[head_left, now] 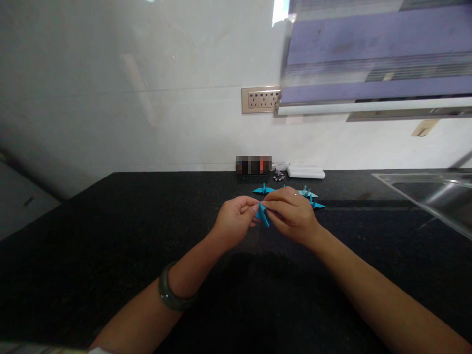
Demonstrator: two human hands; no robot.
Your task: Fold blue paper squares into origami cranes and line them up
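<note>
My left hand [235, 220] and my right hand [292, 213] meet above a black countertop [110, 246], both pinching a small folded piece of blue paper [263, 215] between their fingertips. The fingers of both hands are closed on it. A dark bangle sits on my left wrist [170, 294]. Behind my hands lie folded blue paper cranes: one [263, 189] at the back left, another [311, 197] partly hidden behind my right hand.
A small dark box [253, 165] and a flat white object [306, 172] stand against the white wall. A wall socket [260, 99] is above them. A steel sink [431, 194] lies at the right, with a range hood [376, 64] overhead.
</note>
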